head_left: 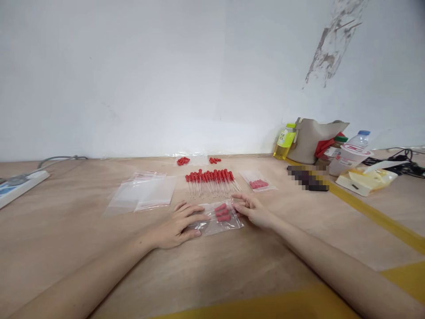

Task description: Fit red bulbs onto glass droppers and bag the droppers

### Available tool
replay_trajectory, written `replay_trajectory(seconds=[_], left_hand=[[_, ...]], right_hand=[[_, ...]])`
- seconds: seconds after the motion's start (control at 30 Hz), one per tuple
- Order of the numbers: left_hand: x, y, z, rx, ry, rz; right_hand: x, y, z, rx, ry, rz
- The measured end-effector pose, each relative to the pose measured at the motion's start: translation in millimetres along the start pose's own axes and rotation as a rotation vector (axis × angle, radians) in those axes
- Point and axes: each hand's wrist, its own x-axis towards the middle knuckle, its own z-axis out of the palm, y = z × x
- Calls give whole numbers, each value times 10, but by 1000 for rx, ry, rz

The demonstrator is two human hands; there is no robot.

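In front of me lies a clear plastic zip bag (pixel 208 225) with three red-ended pieces (pixel 222 212) showing inside it. My left hand (pixel 177 225) rests over the bag's left end, its fingers spread. At the bag's right edge, the thumb and fingers of my right hand (pixel 254 212) are closed on the plastic. Just beyond the bag is a row of thin pale sticks with red ends (pixel 212 176), which look like droppers with red bulbs. Another filled zip bag (pixel 259 181) lies to the right of the row.
Flat clear bags (pixel 154 190) overlap on the left. Two more bags with red pieces (pixel 183 161) lie by the wall. A power strip (pixel 25 186) is far left. To the right stand a yellow bottle (pixel 284 141), a beige container (pixel 305 141), a cup (pixel 348 159) and a tissue pack (pixel 363 180).
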Motion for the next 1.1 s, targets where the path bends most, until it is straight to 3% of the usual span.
replay_trajectory(seconds=[0.07,0.27,0.53,0.77,0.97,1.1], left_hand=[[2,5,-4,-2,7,0],[9,30,-34,-36,14,-2],[-6,16,-9,-96,93,9],[-7,16,-25,-63,43,15],[2,-1,-20,10,-11,22],[9,-13,-5,44,-22,39]], right_hand=[[65,-39,-93,-124,66,-29],[581,-184,-397,-774,484,-86],[1061,-142,-329,-893,508,34],[848,-262,-363,-794,429,-56],[284,-114,-279,-171,385,-138],[93,1,-154,58,412,-174]])
